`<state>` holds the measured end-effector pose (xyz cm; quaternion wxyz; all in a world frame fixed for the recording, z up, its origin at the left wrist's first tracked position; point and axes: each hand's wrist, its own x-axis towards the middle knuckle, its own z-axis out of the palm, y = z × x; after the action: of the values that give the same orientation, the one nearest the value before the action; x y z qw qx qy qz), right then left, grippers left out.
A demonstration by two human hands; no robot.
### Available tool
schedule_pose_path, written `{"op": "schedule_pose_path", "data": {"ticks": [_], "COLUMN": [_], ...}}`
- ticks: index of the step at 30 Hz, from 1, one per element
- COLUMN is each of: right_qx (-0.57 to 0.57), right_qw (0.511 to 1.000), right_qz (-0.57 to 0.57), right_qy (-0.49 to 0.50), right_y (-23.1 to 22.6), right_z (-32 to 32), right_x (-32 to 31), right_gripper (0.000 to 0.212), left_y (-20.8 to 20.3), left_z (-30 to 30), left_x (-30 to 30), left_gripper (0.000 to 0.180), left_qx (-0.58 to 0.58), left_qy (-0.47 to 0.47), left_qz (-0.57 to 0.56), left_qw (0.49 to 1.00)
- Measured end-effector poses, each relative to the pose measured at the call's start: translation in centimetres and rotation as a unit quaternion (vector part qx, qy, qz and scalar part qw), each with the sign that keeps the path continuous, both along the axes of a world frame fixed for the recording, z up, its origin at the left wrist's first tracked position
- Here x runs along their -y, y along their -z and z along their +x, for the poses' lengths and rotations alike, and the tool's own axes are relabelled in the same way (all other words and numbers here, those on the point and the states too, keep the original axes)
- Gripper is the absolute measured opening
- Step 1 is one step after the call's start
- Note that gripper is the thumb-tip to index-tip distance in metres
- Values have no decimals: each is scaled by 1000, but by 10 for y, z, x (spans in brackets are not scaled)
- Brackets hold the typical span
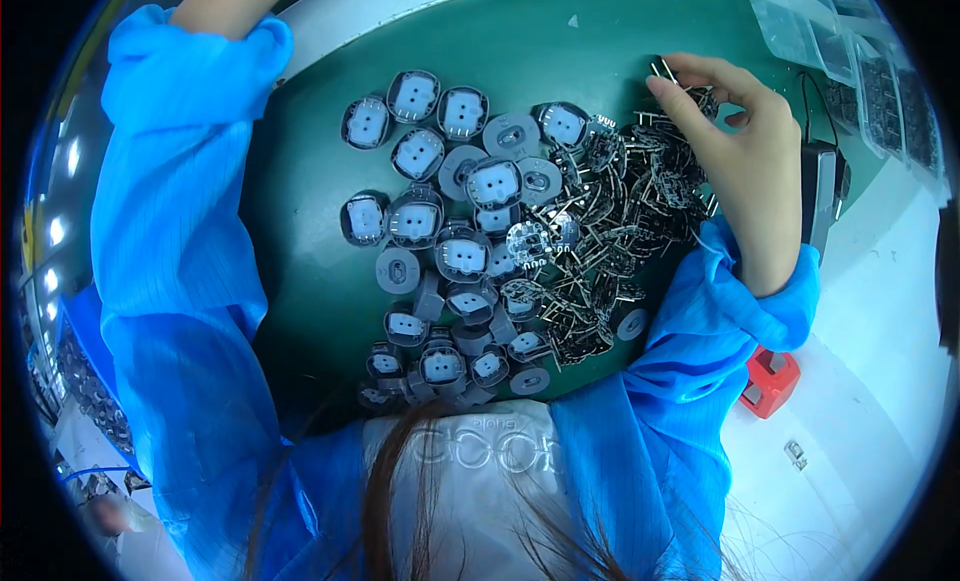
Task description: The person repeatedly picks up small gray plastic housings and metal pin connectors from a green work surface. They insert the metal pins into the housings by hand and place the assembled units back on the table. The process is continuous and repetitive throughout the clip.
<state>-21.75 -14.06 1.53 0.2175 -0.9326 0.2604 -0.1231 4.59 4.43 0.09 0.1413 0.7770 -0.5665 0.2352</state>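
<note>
My right hand (745, 131) is at the upper right of the green mat, its thumb and forefinger pinching a small circuit board with metal pins (660, 67). Most of that board is hidden by the fingers. Just below and left of the hand spreads a heap of dark circuit boards with pins (640, 191), tangled together. Left of the heap lie many round grey plastic housings; one housing (415, 221) shows a pale insert with small holes. Some grey pieces, such as an oval-slotted disc (398, 271), lie among them. My left forearm (225, 6) runs out past the top edge, hand unseen.
The green mat (310, 281) covers the work surface. Clear plastic bins (880, 91) holding dark parts stand at the far right. A black device (822, 191) with a cable is beside my right wrist. A red plastic piece (770, 383) sits right of my right sleeve.
</note>
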Motion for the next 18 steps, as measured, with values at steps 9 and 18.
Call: {"op": "schedule_pose_path", "data": {"ticks": [9,18], "right_qx": [41,183], "right_qw": [998,950], "right_qz": [30,253], "right_qy": [-28,10], "right_y": [2,-8], "right_z": [0,2], "right_x": [3,-10], "right_gripper": [19,17], "left_y": [8,-4], "left_z": [-77,-80], "left_x": [31,20], "left_gripper": [32,28], "left_qx": [-275,-388], "left_qy": [447,301], "left_qz": [84,131], "left_qw": [847,861]}}
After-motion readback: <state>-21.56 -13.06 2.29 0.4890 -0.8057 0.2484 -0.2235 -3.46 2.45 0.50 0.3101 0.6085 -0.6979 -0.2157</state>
